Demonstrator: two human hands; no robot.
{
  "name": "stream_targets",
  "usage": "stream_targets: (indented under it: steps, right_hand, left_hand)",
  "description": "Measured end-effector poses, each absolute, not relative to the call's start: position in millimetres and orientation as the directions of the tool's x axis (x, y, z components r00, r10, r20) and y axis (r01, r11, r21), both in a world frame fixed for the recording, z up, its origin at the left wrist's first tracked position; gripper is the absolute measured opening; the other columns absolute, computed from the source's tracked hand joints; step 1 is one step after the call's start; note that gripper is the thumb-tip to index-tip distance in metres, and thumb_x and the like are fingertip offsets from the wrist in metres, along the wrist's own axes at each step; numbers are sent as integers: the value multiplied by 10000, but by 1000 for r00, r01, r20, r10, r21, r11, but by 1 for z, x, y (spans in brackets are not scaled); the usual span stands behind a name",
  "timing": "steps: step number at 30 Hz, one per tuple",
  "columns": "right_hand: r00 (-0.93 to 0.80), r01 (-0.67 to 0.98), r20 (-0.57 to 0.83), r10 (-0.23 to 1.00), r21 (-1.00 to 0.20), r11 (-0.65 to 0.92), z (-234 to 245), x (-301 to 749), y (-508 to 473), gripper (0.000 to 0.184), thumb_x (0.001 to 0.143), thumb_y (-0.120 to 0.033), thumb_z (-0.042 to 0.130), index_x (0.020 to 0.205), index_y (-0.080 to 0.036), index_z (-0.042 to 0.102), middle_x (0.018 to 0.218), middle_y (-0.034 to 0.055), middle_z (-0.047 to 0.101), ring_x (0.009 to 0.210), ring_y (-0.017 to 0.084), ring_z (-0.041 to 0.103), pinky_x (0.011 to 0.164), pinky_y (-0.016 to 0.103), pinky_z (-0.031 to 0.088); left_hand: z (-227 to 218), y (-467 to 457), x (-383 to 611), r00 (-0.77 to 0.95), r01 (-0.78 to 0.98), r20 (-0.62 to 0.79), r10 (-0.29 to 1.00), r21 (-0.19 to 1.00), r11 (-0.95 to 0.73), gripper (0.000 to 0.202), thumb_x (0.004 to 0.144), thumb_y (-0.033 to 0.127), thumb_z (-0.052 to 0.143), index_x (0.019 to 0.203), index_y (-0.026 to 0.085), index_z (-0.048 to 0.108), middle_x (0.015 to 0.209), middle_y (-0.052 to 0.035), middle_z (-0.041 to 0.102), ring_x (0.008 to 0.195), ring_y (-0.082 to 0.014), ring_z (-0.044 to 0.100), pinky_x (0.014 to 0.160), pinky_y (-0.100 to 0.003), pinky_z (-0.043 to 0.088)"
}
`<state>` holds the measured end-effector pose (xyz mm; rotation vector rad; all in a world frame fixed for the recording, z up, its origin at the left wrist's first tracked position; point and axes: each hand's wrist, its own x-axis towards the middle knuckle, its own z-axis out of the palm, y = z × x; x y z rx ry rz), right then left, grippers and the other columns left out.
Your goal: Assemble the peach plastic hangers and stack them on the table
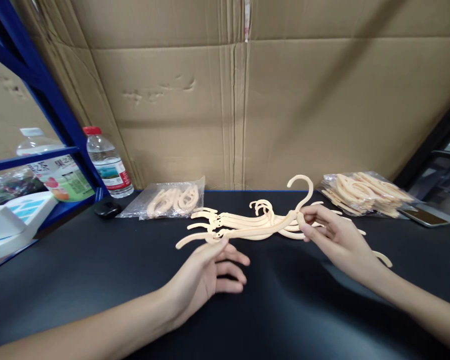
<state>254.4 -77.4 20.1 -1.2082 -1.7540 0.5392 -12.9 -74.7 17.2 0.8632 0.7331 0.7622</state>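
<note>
A cream folding clothes hanger (pixel 260 231) with its hook up is pinched at the hook's base between the thumb and fingers of my right hand (pixel 332 232). Its left arm stretches toward my left hand (pixel 213 272), whose thumb tip meets the bar near the left hinge; the other fingers are spread apart below it. Part of the hanger's right side is hidden behind my right hand; a curved end (pixel 382 258) shows beyond that wrist. Several similar hangers (pixel 243 220) lie together on the table just behind, their hooks pointing left.
A clear bag of hanger parts (pixel 172 201) lies at back left, and a fuller bag (pixel 367 192) at back right beside a phone (pixel 423 216). A water bottle (pixel 108 165) and a black mouse (pixel 107 208) stand near the blue rack (pixel 73 112). Cardboard (pixel 180 115) walls the back.
</note>
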Motion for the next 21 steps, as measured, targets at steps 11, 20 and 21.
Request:
stream_targets:
  steps: [11, 20, 21]
  right_hand:
    - [-248, 699, 362, 898, -575, 425, 6, 255, -71, 114, 912, -278, 462, 961, -214, 542, 850, 29, 599, 771, 176, 579, 708, 318, 483]
    - [-384, 801, 388, 838, -312, 511, -6, 257, -66, 142, 864, -120, 471, 953, -194, 552, 942, 69, 591, 910, 224, 544, 804, 391, 477]
    - [-389, 805, 394, 833, -294, 515, -7, 256, -67, 174, 847, -101, 482, 979, -191, 551, 967, 74, 587, 944, 232, 541, 830, 403, 474]
  left_hand:
    - [23, -98, -21, 856, 303, 256, 450, 456, -837, 420, 863, 226, 565, 1275, 173, 505, 1362, -116, 513, 1316, -288, 383, 1103, -460, 332]
    - [9, -83, -24, 811, 529, 161, 563, 211, -822, 544, 944, 381, 458, 1445, 218, 321, 1497, -82, 367, 1383, -301, 306, 1131, -543, 262]
    - [9, -82, -24, 809, 537, 152, 568, 203, -819, 540, 949, 381, 447, 1449, 227, 312, 1503, -74, 358, 1385, -297, 301, 1130, -540, 266]
